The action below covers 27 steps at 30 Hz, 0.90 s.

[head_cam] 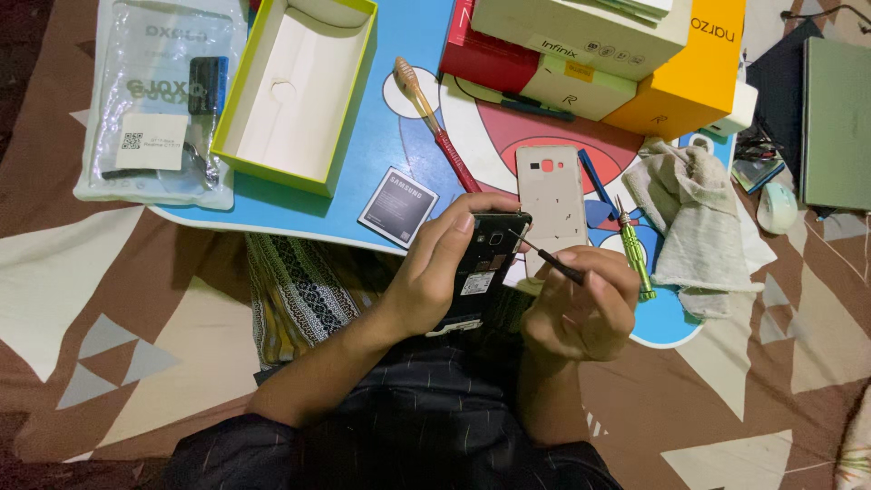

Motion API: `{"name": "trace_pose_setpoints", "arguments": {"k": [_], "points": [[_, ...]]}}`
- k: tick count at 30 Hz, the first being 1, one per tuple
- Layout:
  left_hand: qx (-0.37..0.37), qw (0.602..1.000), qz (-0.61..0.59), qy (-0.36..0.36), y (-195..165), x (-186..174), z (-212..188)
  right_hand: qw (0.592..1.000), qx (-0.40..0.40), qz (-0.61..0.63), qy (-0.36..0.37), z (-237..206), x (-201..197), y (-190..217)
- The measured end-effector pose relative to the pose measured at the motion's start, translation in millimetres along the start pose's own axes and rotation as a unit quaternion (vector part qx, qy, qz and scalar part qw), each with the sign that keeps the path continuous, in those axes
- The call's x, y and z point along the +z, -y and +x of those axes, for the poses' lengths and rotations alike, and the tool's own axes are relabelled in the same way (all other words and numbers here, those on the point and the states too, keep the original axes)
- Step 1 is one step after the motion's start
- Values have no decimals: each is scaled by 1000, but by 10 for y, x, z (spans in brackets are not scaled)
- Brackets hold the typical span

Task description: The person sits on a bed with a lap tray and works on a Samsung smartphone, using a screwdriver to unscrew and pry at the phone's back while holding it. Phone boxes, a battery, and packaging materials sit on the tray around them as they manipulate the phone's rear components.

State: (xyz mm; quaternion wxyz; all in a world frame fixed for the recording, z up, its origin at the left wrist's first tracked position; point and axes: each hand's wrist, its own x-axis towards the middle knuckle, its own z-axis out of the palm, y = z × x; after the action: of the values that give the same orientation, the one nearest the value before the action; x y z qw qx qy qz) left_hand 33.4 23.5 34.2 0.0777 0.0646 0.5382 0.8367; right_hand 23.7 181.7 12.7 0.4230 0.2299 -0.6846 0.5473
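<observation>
My left hand is clamped round the opened phone above my lap; my right hand pinches a thin tool against it. Battery, back cover, green screwdriver lie close on the table.

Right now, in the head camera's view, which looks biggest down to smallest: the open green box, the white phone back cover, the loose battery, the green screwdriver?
1. Open green box
2. White phone back cover
3. Loose battery
4. Green screwdriver; longer than the battery but far thinner, so this ranking is unsure.
</observation>
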Motion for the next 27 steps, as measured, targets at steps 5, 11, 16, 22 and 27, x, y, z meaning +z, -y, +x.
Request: {"name": "trace_pose_setpoints", "arguments": {"k": [5,11,16,22,27], "points": [[12,1000,18,2,-4,2,9,998,-8,-31,47,13,-30,58],[12,1000,18,4,-15,-5,2,998,-9,-52,32,-10,-26,51],[0,1000,13,3,-13,-9,14,998,24,49,-15,-52,42,1],[12,1000,14,6,-38,25,10,998,-22,-52,41,13,-41,65],[5,1000,16,4,-47,21,-1,999,25,44,-14,-13,8,39]]}}
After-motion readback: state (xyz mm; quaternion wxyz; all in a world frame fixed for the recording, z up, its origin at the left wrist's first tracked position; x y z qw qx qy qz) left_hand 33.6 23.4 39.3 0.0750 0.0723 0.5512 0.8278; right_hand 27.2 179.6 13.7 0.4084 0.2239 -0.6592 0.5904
